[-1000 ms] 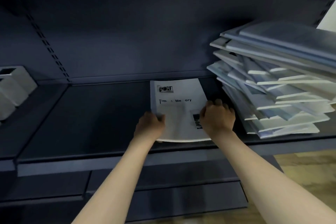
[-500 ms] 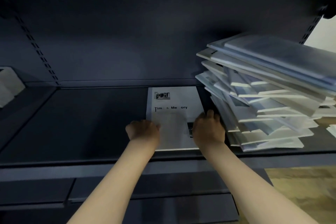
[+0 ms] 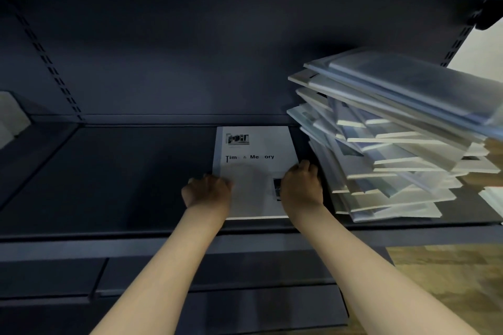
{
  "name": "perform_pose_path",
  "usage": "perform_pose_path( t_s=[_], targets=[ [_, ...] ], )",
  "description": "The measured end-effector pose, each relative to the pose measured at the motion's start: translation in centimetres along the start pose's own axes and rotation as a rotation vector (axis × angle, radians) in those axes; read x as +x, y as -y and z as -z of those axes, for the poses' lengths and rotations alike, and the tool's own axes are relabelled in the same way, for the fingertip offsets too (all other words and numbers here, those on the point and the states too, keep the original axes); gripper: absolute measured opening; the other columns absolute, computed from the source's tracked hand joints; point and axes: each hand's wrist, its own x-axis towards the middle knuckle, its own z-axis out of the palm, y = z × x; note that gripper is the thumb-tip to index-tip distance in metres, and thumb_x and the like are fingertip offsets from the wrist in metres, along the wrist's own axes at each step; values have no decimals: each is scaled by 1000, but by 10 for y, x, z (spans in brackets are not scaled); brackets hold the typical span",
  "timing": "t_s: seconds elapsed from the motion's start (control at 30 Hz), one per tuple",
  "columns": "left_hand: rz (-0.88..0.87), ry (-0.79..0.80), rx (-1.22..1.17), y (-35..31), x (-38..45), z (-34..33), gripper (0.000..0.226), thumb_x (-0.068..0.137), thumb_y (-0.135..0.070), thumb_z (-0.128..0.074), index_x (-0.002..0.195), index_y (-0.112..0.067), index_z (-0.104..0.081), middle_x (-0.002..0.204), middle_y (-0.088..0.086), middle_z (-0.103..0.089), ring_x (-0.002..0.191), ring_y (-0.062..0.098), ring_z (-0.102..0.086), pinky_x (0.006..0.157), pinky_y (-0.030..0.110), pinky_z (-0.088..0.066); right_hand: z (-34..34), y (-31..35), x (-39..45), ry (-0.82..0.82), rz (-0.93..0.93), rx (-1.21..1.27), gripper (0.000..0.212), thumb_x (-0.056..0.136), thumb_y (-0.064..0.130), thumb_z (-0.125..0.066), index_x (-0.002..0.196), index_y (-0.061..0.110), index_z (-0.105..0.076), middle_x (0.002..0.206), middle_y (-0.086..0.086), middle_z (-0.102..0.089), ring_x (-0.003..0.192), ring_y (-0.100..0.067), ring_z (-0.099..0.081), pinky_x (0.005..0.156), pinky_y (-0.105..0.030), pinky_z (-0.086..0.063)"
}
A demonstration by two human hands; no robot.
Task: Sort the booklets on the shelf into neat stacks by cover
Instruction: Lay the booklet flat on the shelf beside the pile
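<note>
far left, a pale box-like thing (image 3: 12,117) sits at the frame edge, cut off, can't tell what it is. dark shelf (image 3: 122,171) runs across w/ bare surface beside it. left hand (image 3: 208,190) is curled at the left edge of the white booklet (image 3: 255,171), fingers seem to grip that edge but fingertips are hidden, so grip is a guess. booklet lies flat mid-shelf, cover up, title partly readable ("tim & me ory"), near edge close to the shelf lip. right hand (image 3: 301,187) is curled on the booklet's right edge, covering a small dark picture on the cover. just right of it, nearly touching the hand, the messy pile of booklets (image 3: 381,144) fans out at odd angles, leaning, top ones overhanging.

risks, imo: right hand or elbow bumps the pile & it slides off the shelf; booklet nudged too far fwd tips over the lip.

pile covers mostly blurred, can't sort by cover from here. pile's right side cut off by the frame.
</note>
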Motion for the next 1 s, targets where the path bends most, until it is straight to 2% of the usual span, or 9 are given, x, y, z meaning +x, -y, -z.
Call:
perform_pose_path(
  t_s=[0.13, 0.23, 0.4, 0.83, 1.0],
  targets=[
    [29, -8, -42, 0, -2, 0, 53, 99, -43, -17, 123, -9, -49, 120, 10, -55, 110, 28, -50, 72, 31, -34, 2, 3, -2, -2, 6, -76, 37, 98, 6, -33, 133, -7, -35, 137, -19, -33, 123, -31, -36, 95, -31, -40],
    [25, -74, -62, 2, -6, -2, 51, 99, -43, -19, 130, -9, -42, 121, 12, -55, 110, 28, -50, 72, 32, -37, 0, 3, -3, 3, 25, -158, 38, 98, 8, -36, 133, -5, -37, 136, -19, -36, 124, -31, -37, 96, -31, -40],
    [-40, -182, -64, 5, -10, -13, 46, 99, -37, -19, 136, -13, -36, 131, 16, -43, 119, 32, -40, 89, 38, -40, -3, 3, -5, -26, 26, -164, 33, 97, 6, -35, 128, -3, -43, 132, -18, -39, 122, -30, -38, 95, -31, -40],
    [-111, -183, -86, 10, -1, -10, 45, 99, -38, -22, 130, -13, -43, 127, 15, -47, 115, 31, -44, 88, 37, -40, 1, 8, -4, -51, 43, -184, 35, 97, 6, -34, 129, -2, -42, 133, -18, -38, 122, -31, -38, 96, -32, -40],
    [-161, -218, -72, 21, -4, 9, 44, 96, -43, -32, 128, -15, -45, 132, 13, -42, 122, 31, -38, 95, 39, -36, 4, 18, -11, -127, 139, -178, 33, 96, 15, -38, 126, 5, -46, 136, -17, -35, 123, -33, -37, 100, -37, -33]
  ],
)
